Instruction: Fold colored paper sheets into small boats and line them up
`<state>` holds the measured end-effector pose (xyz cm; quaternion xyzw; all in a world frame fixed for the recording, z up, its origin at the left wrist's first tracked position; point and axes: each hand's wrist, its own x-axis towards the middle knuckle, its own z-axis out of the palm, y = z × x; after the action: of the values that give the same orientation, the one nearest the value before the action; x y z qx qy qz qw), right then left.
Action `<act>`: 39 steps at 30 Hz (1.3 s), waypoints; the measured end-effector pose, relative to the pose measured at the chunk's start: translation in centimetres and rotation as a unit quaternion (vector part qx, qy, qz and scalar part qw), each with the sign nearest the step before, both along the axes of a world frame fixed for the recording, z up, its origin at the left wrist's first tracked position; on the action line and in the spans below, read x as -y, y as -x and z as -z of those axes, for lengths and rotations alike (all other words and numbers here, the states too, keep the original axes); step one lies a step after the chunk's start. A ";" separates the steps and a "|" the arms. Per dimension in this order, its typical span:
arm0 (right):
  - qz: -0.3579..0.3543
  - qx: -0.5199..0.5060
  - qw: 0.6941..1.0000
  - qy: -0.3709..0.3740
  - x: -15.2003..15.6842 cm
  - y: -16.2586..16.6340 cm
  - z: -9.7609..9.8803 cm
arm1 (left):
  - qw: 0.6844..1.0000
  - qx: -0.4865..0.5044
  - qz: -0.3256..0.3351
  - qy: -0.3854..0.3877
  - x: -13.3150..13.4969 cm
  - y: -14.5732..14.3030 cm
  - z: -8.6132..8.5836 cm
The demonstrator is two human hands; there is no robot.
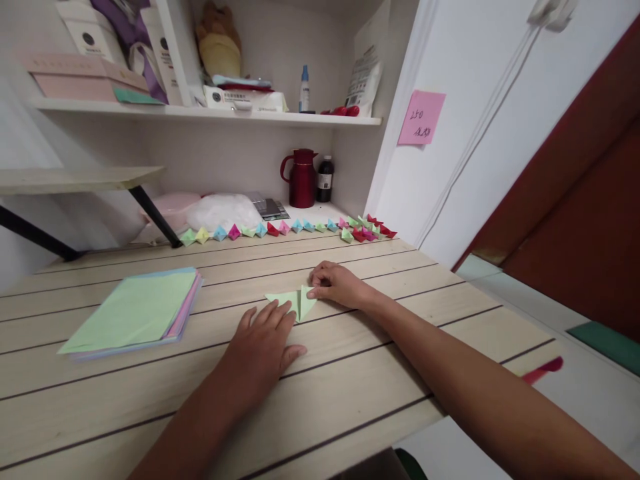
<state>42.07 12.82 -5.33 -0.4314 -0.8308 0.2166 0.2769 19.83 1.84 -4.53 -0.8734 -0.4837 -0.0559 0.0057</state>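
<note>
On a pale wooden table (pixel 350 400) below cluttered shelves (pixel 200 112), the left hand (pixel 263 347) lies flat, released, on a folded green paper (pixel 295 301). The right hand (pixel 336 283) presses its edge, seemingly pinching.

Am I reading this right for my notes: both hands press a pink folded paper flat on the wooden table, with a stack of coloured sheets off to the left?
Not quite: the folded paper is light green, not pink, as the head view shows. The rest holds: left hand and right hand press it on the wooden table, with the stack of coloured sheets to the left.
</note>
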 end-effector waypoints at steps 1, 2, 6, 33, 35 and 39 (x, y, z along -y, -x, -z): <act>0.019 0.009 1.000 -0.005 0.0 0.3 0.1 | 1.000 0.000 0.000 -0.002 0.0 0.0 0.1; 0.037 0.019 0.999 -0.010 0.0 0.5 0.2 | 1.000 0.001 0.001 -0.006 0.0 0.1 0.2; 0.088 0.065 0.994 -0.024 0.2 1.4 0.0 | 1.000 0.007 0.002 -0.017 0.0 0.3 0.5; 0.078 0.162 0.981 0.070 0.7 -0.1 -1.5 | 0.998 -0.004 -0.042 0.038 0.0 0.5 -1.0; 0.086 0.152 0.982 0.071 0.1 -0.6 -1.6 | 0.998 0.003 -0.041 0.043 -0.1 0.8 -0.7; 0.165 0.089 0.982 0.006 -0.2 -0.3 -1.1 | 0.998 0.010 -0.042 0.050 0.0 1.2 -0.6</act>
<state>42.32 13.02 -4.19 -0.5817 -0.7683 0.1340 0.2312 18.67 1.89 -3.96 -0.8510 -0.5220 -0.0403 -0.0409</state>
